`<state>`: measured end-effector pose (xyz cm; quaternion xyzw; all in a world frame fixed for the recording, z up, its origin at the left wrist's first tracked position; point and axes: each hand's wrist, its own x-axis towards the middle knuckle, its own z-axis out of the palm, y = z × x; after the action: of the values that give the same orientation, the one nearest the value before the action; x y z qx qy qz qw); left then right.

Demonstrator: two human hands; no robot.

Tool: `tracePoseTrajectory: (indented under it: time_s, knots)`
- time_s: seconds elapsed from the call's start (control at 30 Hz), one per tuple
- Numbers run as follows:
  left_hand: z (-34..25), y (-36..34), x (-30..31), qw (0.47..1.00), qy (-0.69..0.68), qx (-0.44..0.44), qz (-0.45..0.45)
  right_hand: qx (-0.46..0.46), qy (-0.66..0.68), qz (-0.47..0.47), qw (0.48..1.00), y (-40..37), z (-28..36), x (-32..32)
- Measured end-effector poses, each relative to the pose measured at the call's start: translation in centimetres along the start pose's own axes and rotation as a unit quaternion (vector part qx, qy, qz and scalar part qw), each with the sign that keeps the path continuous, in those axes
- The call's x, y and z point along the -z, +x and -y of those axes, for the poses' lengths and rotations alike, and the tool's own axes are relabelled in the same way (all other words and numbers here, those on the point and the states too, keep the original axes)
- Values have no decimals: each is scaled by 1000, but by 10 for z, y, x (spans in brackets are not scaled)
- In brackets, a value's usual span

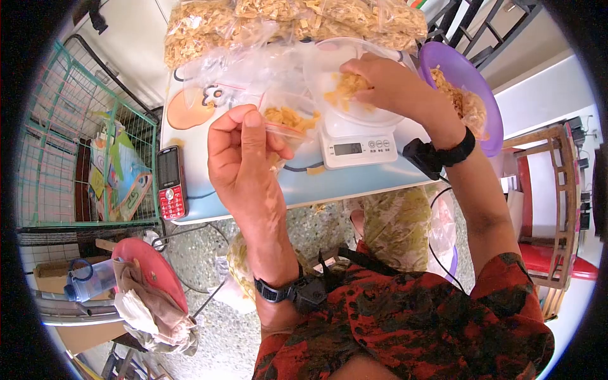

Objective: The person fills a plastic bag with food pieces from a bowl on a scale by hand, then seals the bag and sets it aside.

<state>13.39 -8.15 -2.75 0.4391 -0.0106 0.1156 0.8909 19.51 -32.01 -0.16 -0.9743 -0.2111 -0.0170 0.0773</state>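
My left hand (248, 149) pinches the edge of a clear zip bag (288, 132) that has some yellow dried pieces inside. To its right, my right hand (373, 85) reaches into a clear plastic bowl (320, 76), its fingers closed on yellow dried pieces (347, 88). Under the bowl is a white digital scale (360, 149); the digits on its display are too small to read for certain. More clear plastic bags (237, 66) lie on the table behind my left hand.
Filled bags (291, 22) line the table's back edge. A purple basin (484, 104) with more dried pieces stands at the right. A red phone (171, 183) lies at the table's left edge. Beyond are a green wire cage (95, 152) and a red stool (155, 269).
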Motion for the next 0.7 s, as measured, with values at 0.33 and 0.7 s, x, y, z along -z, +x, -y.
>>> tracePoseTrajectory:
  time_s: [0.33,0.7]
  knots:
    - [1,0,1,1000,4,5,-5,-106,259,-9,960,0,-1,17]
    - [1,-2,-3,1000,-4,9,-4,-154,672,-4,724,-11,-18,19]
